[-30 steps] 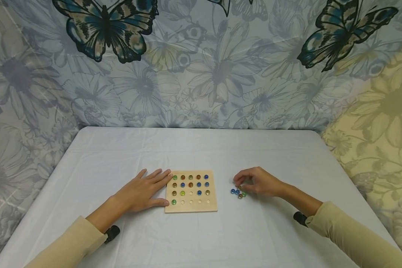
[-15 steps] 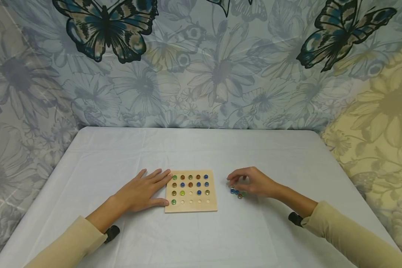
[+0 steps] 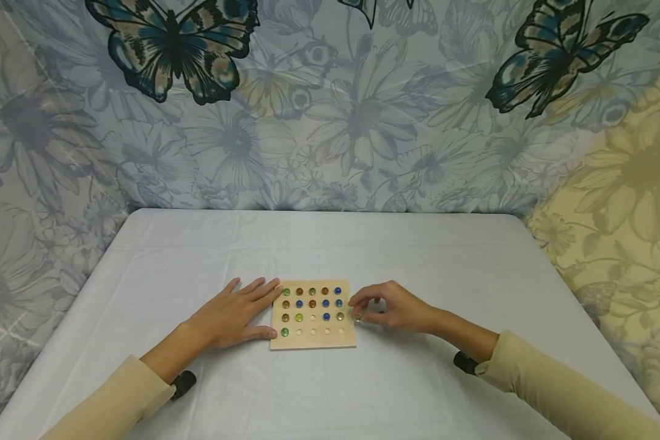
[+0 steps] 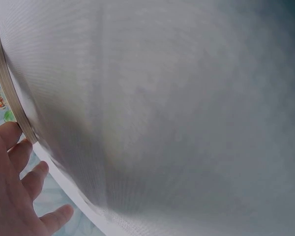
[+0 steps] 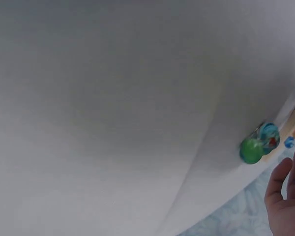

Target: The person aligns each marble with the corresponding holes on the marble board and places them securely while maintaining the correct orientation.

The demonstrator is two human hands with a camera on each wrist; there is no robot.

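A square-cornered wooden board (image 3: 313, 343) lies on the white cloth, with rows of small round hollows. Green, amber, brown and blue glass marbles fill the upper rows, and a green marble (image 3: 285, 332) sits at the left of the front row. My left hand (image 3: 228, 316) rests flat with fingers spread, fingertips and thumb touching the board's left edge. Beside the right edge, my right hand (image 3: 393, 307) pinches an amber-looking glass marble (image 3: 357, 317). Loose marbles lie beneath that hand, mostly hidden in the head view; a green marble (image 5: 250, 150) shows in the right wrist view.
The white-covered table (image 3: 225, 244) reaches back to a flowered, butterfly-printed cloth (image 3: 330, 122) hung behind it. Several hollows in the board's front row hold no marble. Black wrist cameras sit under both sleeves.
My right hand has moved left from the loose marbles to the board's right edge, carrying a marble. The left hand and the board have stayed in place.
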